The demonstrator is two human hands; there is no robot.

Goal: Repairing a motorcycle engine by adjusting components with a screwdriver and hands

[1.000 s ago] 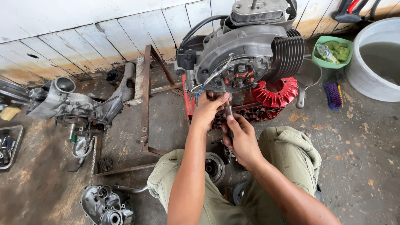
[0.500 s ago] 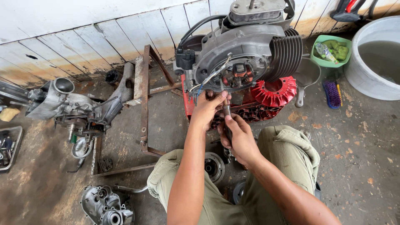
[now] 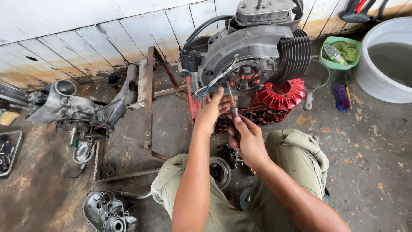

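Right hand (image 3: 248, 139) curled shut around the dark handle of a slim screwdriver (image 3: 232, 105) with an amber-and-steel shaft — the tip points up into the round stator plate (image 3: 244, 77) with copper coils on the engine's face. Left hand (image 3: 213, 109) half closed, fingers bent and pressed against the lower edge of the same plate, just beside the screwdriver shaft; thumb up near a bundle of thin coloured wires (image 3: 206, 88). Whether the left hand pinches anything, cannot tell.

The grey cast-metal scooter engine (image 3: 257, 47), dull and greasy, stands upright on the stained concrete floor (image 3: 377, 163) against a white plank wall (image 3: 86, 34), right in front of the person's knees. Black ribbed cylinder fins (image 3: 294, 56) sit on its right side. A red finned plastic fan cover (image 3: 283, 92) lies just below the fins, touching a red crate-like base under the engine.

Left of it — a rusty steel angle-iron frame (image 3: 148, 99), then a second bare aluminium engine case (image 3: 64, 105) lying on the floor. Another grey casing half (image 3: 107, 211) lies near the left knee. A round ribbed metal drum (image 3: 219, 172) sits between the olive-trousered legs. Right: green plastic bowl (image 3: 342, 51), large grey water tub (image 3: 386, 60), purple bristle brush (image 3: 342, 96).
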